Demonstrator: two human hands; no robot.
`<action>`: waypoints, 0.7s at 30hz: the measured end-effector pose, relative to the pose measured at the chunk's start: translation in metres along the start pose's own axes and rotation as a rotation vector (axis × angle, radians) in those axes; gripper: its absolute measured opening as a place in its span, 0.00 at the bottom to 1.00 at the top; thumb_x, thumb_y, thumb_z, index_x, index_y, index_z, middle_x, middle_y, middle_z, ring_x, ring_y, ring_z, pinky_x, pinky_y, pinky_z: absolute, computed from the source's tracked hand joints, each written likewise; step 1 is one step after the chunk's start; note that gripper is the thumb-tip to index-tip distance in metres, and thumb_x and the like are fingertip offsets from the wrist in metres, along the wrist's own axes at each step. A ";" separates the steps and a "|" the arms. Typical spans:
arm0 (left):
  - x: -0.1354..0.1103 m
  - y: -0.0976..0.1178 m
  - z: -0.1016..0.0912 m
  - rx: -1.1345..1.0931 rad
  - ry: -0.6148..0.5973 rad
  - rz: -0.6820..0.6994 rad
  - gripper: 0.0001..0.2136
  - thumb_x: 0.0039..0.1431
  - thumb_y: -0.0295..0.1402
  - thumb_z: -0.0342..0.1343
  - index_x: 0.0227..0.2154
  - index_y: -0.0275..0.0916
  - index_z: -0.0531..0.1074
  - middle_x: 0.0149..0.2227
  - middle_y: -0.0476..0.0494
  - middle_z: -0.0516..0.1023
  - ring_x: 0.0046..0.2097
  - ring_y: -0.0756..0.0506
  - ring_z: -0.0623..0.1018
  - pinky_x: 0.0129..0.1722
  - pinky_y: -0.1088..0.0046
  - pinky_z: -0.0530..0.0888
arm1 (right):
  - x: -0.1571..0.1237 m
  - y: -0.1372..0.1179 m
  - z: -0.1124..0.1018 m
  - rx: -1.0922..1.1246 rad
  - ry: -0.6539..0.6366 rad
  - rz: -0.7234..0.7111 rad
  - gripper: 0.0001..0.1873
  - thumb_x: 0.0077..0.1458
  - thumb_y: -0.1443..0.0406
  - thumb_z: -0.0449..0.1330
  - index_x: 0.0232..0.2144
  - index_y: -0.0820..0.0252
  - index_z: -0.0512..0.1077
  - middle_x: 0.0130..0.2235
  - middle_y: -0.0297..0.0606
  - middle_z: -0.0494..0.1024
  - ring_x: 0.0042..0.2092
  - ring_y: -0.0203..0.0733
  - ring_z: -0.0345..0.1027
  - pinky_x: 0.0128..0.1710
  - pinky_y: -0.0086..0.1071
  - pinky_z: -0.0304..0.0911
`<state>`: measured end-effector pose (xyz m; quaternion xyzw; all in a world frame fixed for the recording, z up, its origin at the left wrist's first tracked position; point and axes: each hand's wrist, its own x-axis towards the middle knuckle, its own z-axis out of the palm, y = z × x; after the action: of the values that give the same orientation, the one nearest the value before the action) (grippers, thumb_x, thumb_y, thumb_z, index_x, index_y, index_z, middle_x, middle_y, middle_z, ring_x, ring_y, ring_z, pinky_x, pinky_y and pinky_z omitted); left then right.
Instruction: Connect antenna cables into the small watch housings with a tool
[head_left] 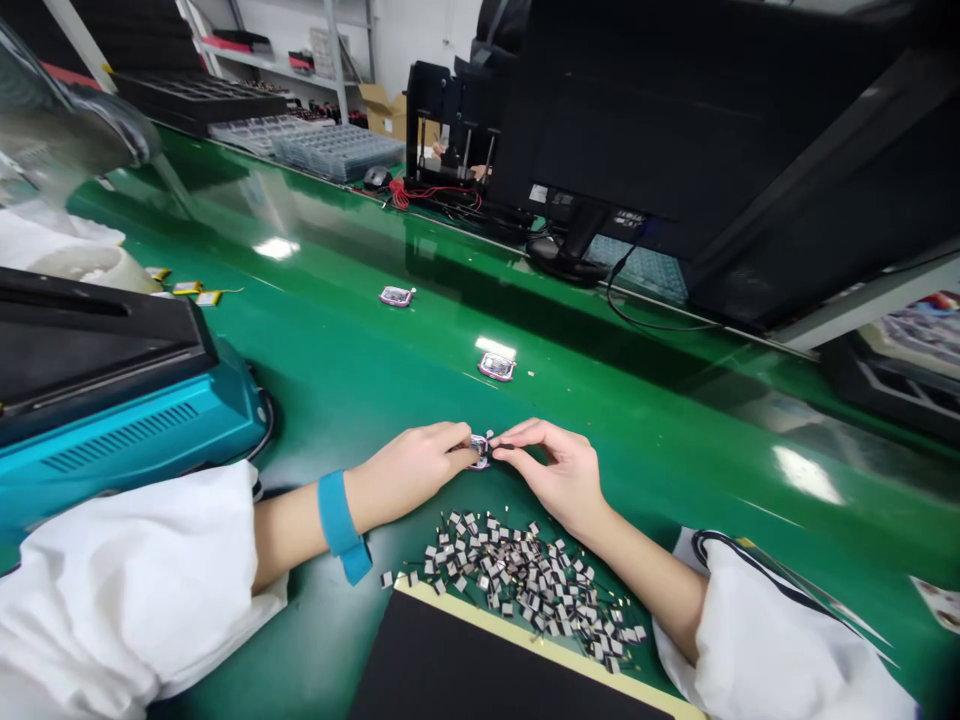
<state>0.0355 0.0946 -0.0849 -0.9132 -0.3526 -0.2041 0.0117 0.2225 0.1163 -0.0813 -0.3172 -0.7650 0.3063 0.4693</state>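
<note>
Green surface (660,480) under everything. Left to right: the left hand (401,475) pinches a small pink-rimmed module (478,452) from its 9 o'clock side, the right hand (551,475) grips it from 3 o'clock — both equally near, its long axis too small to tell. Farther out lie two others: one spare module (396,296) at 11 o'clock, another spare module (496,367) at 12. One heap of metal tabs (517,590) sits at 6 o'clock — too many to count.

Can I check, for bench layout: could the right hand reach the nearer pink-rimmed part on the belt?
Probably yes: the right hand pinches a small part, but nothing stands between it and the pink-rimmed part.
</note>
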 end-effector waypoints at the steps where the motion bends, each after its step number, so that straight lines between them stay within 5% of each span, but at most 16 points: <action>1: 0.000 0.000 0.000 -0.005 -0.006 -0.002 0.12 0.61 0.29 0.41 0.37 0.35 0.70 0.34 0.45 0.68 0.38 0.48 0.71 0.37 0.70 0.74 | 0.000 0.000 0.000 -0.003 -0.002 -0.012 0.05 0.45 0.71 0.63 0.24 0.61 0.68 0.28 0.35 0.75 0.30 0.34 0.70 0.32 0.26 0.67; 21: 0.000 0.000 -0.001 0.047 -0.028 0.027 0.12 0.61 0.28 0.41 0.35 0.32 0.69 0.37 0.41 0.68 0.41 0.46 0.71 0.39 0.69 0.75 | -0.004 -0.006 0.001 -0.220 -0.068 -0.323 0.09 0.47 0.75 0.61 0.30 0.62 0.66 0.29 0.36 0.74 0.32 0.33 0.69 0.32 0.25 0.66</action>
<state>0.0355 0.0944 -0.0844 -0.9201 -0.3451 -0.1827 0.0308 0.2218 0.1093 -0.0796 -0.2294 -0.8501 0.1522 0.4489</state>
